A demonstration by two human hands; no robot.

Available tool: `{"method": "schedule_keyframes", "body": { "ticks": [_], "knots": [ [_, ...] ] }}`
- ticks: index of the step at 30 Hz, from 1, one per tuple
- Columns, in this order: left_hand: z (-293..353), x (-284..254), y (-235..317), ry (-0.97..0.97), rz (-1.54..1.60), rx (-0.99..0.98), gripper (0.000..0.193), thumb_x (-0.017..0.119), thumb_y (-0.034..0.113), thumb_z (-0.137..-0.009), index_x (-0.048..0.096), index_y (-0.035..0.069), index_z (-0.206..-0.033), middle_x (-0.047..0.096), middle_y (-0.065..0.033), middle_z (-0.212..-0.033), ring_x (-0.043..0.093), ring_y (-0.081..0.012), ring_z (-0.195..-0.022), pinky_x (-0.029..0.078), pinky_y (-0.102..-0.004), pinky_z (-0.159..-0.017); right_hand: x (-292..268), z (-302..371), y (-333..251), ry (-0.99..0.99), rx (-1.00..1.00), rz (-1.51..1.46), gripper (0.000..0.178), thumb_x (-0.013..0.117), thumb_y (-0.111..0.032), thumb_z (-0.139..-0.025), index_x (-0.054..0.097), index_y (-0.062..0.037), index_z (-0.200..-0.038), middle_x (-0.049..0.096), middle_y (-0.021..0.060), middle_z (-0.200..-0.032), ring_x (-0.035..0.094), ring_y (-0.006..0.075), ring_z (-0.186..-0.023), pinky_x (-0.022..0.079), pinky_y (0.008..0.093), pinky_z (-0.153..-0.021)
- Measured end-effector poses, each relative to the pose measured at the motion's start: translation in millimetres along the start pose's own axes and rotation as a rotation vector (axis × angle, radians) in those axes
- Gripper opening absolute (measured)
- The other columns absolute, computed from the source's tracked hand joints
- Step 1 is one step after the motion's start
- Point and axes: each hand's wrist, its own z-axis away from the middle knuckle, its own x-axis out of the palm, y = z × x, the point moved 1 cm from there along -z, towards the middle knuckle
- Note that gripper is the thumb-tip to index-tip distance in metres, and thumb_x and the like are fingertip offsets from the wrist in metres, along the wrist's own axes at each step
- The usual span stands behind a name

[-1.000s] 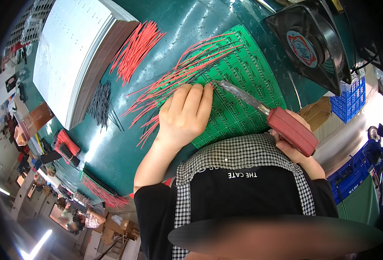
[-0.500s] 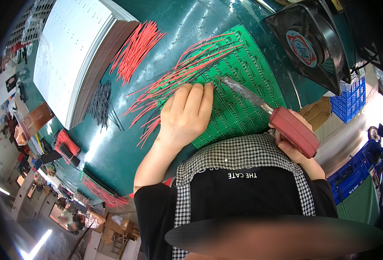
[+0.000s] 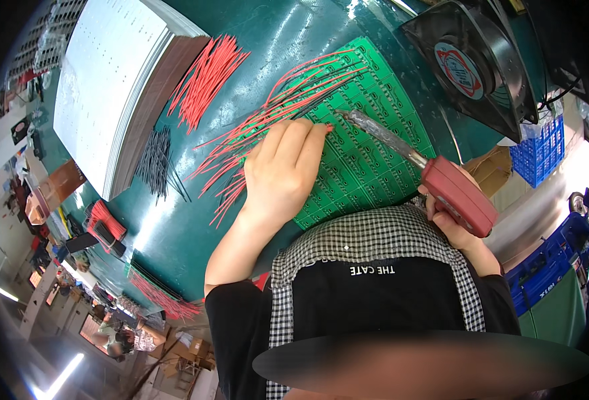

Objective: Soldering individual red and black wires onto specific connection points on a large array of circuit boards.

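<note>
A green panel of circuit boards (image 3: 374, 143) lies on the bench before me. Rows of red and black wires (image 3: 288, 100) spread over its far left part, their loose ends trailing left. My left hand (image 3: 284, 167) rests on the panel's left side, fingers bent and pinched together. A bit of red wire (image 3: 330, 127) shows at its fingertips; the rest is hidden under the hand. In my right hand (image 3: 451, 223) is a soldering iron (image 3: 458, 193) with a red handle, fingers wrapped round it. Its tip is over the panel, just beyond the left fingertips.
A thick stack of white sheets (image 3: 114, 87) stands at the far left. Beside it lie a pile of red wires (image 3: 208, 80) and a pile of black wires (image 3: 154, 163). A black fan (image 3: 471, 70) stands at far right, near a blue crate (image 3: 538, 153).
The soldering iron has shifted slightly to the right, its tip a little farther from my left fingertips. My left hand stays almost in place, still pinched at the panel.
</note>
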Motion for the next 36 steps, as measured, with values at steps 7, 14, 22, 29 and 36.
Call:
{"method": "schedule_keyframes", "body": {
  "ticks": [7, 14, 22, 29, 36],
  "knots": [
    [-5, 2, 1, 0.009, -0.037, 0.074, 0.023, 0.059, 0.008, -0.061, 0.061, 0.006, -0.084, 0.053, -0.002, -0.079, 0.054, -0.0147, -0.07, 0.045, -0.0235, -0.05, -6, 2, 0, -0.072, 0.05, 0.096, 0.067, 0.07, -0.02, -0.073, 0.036, 0.0078, -0.123, 0.061, 0.0068, -0.086, 0.053, 0.0093, -0.059, 0.044, 0.0212, -0.057],
    [-6, 0, 2, -0.034, -0.045, 0.066, 0.023, 0.059, 0.008, -0.061, 0.061, 0.006, -0.084, 0.052, -0.0016, -0.079, 0.053, -0.0141, -0.071, 0.045, -0.0231, -0.05, -11, -7, 0, -0.106, -0.312, 0.618, 0.058, 0.071, -0.022, -0.069, 0.047, 0.0063, -0.114, 0.057, 0.0145, -0.107, 0.059, 0.0177, -0.064, 0.046, 0.0256, -0.059],
    [-7, 1, 3, -0.021, -0.064, 0.071, 0.023, 0.059, 0.007, -0.062, 0.061, 0.006, -0.085, 0.052, -0.002, -0.079, 0.053, -0.0141, -0.07, 0.045, -0.0228, -0.051, -10, 0, -3, -0.12, -0.109, 0.396, 0.063, 0.073, -0.023, -0.066, 0.046, 0.0037, -0.116, 0.059, 0.0142, -0.103, 0.061, 0.0225, -0.073, 0.047, 0.0276, -0.063],
    [-6, 1, 2, -0.018, -0.066, 0.078, 0.023, 0.059, 0.007, -0.062, 0.061, 0.005, -0.084, 0.052, -0.0023, -0.079, 0.053, -0.0143, -0.07, 0.045, -0.0234, -0.051, -7, 6, 1, -0.017, 0.054, 0.115, 0.066, 0.071, -0.022, -0.07, 0.039, 0.0058, -0.121, 0.061, 0.0099, -0.089, 0.056, 0.0123, -0.064, 0.045, 0.0238, -0.061],
    [-11, 3, 2, -0.033, 0.036, 0.023, 0.022, 0.059, 0.006, -0.062, 0.06, 0.003, -0.084, 0.052, -0.0038, -0.08, 0.054, -0.0161, -0.071, 0.046, -0.0241, -0.051, -5, 4, 5, 0.042, 0.002, -0.08, 0.069, 0.071, -0.021, -0.072, 0.034, 0.0055, -0.125, 0.06, 0.0129, -0.092, 0.052, 0.0094, -0.061, 0.043, 0.0213, -0.058]
  ]
}}
